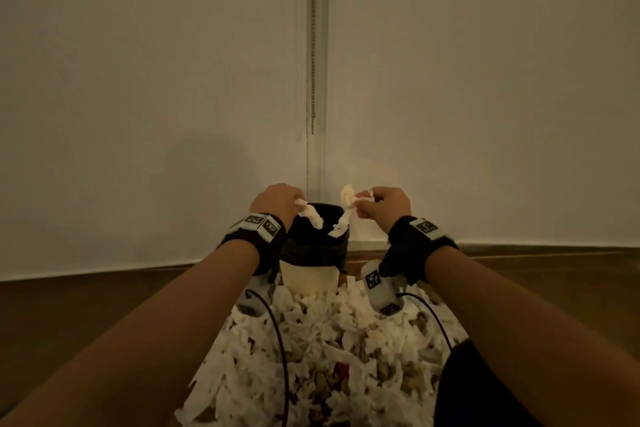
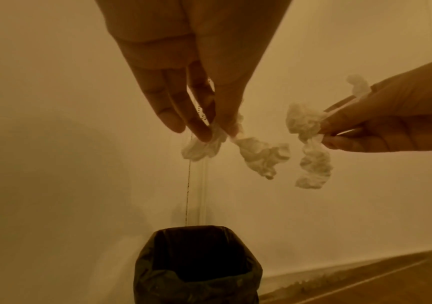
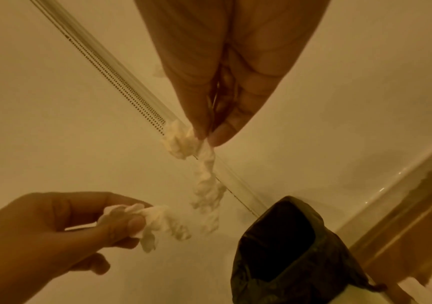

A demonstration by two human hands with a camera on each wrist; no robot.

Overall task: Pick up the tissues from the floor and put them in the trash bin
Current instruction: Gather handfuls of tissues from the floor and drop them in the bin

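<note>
Task partway: left hand (image 1: 277, 199) and right hand (image 1: 388, 204) each pinch a crumpled tissue (image 2: 256, 152) above the lined trash bin (image 1: 313, 243) at frame centre, unreleased; tissue pile (image 1: 322, 350) remains on floor, lower centre.

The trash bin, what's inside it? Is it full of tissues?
The trash bin has a black bag lining it. Inside looks dark; no tissues show near its top. Its bottom is hidden, so I can't tell what lies there.

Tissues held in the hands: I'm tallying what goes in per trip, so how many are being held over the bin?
2. One tissue hangs pinched in the left hand; the other tissue hangs from the right hand. Both are above the trash bin. More could be hidden in the fingers.
</note>
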